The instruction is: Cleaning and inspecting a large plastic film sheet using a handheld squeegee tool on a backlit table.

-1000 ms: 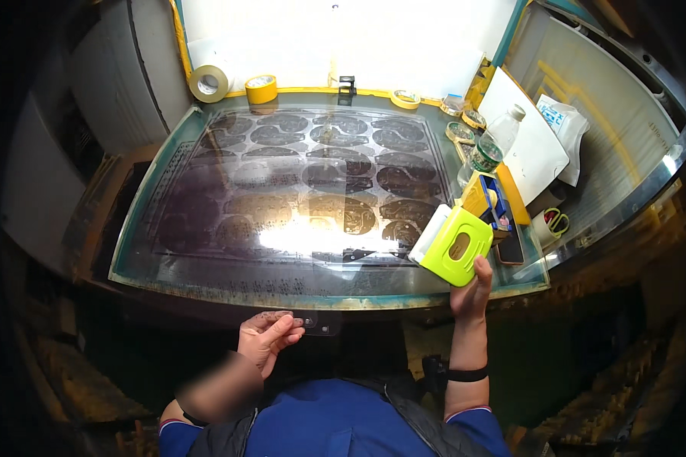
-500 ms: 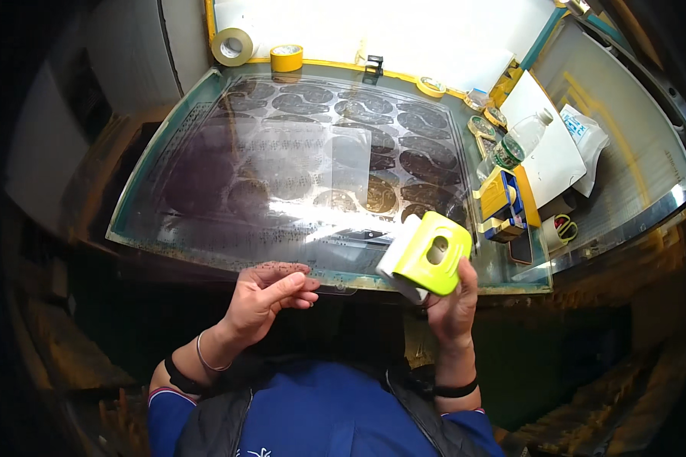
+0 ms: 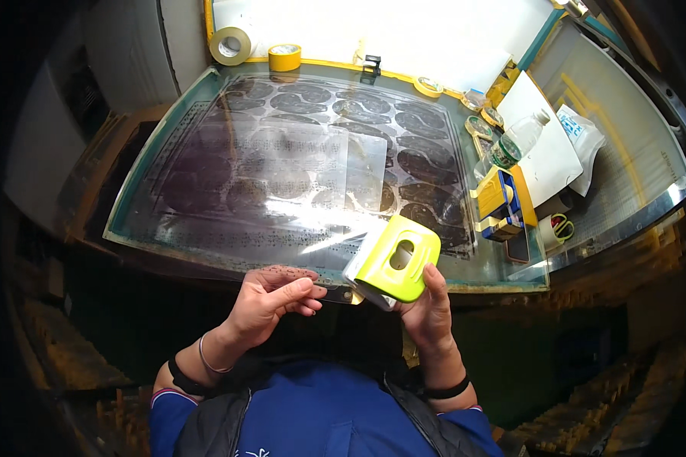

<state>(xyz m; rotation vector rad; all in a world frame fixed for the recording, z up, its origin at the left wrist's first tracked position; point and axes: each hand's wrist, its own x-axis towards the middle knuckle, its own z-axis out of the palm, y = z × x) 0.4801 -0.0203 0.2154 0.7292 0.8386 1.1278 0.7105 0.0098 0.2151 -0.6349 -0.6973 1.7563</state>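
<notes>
A large see-through printed film (image 3: 206, 206) lies over the glass table, its near edge reaching over the front. My left hand (image 3: 274, 297) pinches that near edge between thumb and fingers. In my right hand (image 3: 428, 308) is a lime-green hole punch (image 3: 400, 259) with a grey underside, tilted and held just beyond the table's front edge. The film's edge runs from my left fingers to the punch's mouth; whether it sits inside the slot I cannot tell. A dark strip with a small yellowish patch shows between the left fingertips and the punch.
The glass table (image 3: 503, 283) is lit from behind. A beige tape roll (image 3: 229, 46), a yellow tape roll (image 3: 284, 58) and a black clip (image 3: 370, 67) stand along its back. To the right are a plastic bottle (image 3: 520, 141), a blue-and-yellow tape dispenser (image 3: 498, 198) and a cup with scissors (image 3: 554, 230).
The hole punch in my right hand has moved left to the film's edge near my left hand. My left hand keeps its pinch, and the film has shifted slightly.
</notes>
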